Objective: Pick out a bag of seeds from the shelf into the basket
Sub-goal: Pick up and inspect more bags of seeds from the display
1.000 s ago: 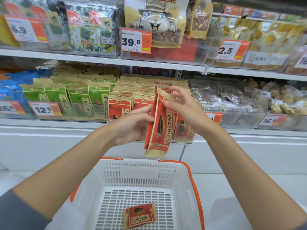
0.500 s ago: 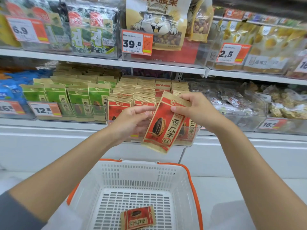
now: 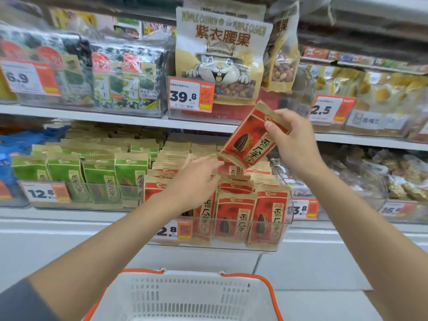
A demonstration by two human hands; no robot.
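Shop shelf (image 3: 115, 113): clear bin (image 3: 286, 216) holds red seed bags (image 3: 234, 216). Right hand (image 3: 294, 140), 2 o'clock, pinches one bag (image 3: 249, 141); left hand (image 3: 196, 181), fingers straight, over bin. Basket (image 3: 185, 295), 6 o'clock.

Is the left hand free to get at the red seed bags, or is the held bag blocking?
Likely yes: the left hand is open just over the tops of the red seed bags, and the held bag is raised in the right hand, off to the right.
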